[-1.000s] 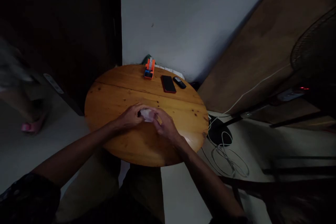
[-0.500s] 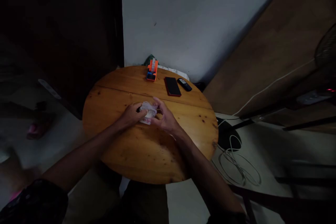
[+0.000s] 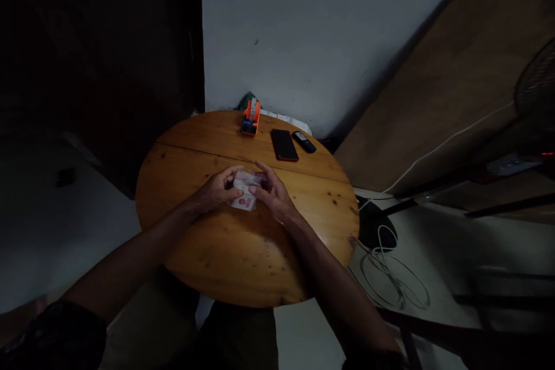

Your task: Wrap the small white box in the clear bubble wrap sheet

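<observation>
White packet (image 3: 244, 202), printed red, in the head view: left hand (image 3: 217, 187) and right hand (image 3: 276, 195) grip a side each, thumbs on top, over a round wooden surface (image 3: 208, 260) (whether it touches the wood is unclear). Light, even thumb pressure — neither side pulling harder — should best keep the clear wrap flat.
</observation>
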A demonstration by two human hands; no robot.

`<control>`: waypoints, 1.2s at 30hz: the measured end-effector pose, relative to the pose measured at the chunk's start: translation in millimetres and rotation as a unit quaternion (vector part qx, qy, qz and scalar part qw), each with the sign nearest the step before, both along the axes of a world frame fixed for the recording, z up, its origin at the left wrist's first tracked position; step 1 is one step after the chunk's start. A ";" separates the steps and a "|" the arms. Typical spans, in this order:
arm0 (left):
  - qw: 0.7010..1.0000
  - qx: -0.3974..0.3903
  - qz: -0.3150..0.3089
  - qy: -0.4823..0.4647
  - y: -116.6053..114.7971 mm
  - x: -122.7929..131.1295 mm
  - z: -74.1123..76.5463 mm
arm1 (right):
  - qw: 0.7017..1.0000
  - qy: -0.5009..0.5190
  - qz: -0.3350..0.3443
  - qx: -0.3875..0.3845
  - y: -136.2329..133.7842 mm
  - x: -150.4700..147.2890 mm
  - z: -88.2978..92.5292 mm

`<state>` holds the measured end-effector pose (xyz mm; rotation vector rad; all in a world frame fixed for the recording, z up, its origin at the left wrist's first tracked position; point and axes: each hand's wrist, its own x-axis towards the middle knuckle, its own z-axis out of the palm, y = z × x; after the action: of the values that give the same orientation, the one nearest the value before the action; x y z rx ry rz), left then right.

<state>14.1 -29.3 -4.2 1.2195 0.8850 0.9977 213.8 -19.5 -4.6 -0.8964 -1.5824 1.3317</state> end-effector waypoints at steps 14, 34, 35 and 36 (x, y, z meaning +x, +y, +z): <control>1.000 0.013 -0.007 0.008 3.0 5.3 -1.7 | 0.990 0.094 -0.080 -0.072 23.6 -13.1 2.4; 0.996 0.047 0.063 0.032 10.2 8.6 -14.8 | 0.985 -0.065 -0.083 0.135 13.8 -14.4 -2.0; 0.996 0.053 0.066 0.039 10.3 9.0 -15.1 | 0.984 -0.075 -0.082 0.139 13.6 -13.4 -2.2; 0.995 0.060 0.069 0.047 10.2 9.4 -15.1 | 0.982 -0.085 -0.083 0.147 13.5 -12.5 -2.0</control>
<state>23.5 -19.1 -19.3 1.3294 1.0054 1.1242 201.3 -6.0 -6.6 -0.9529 -1.7380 0.8951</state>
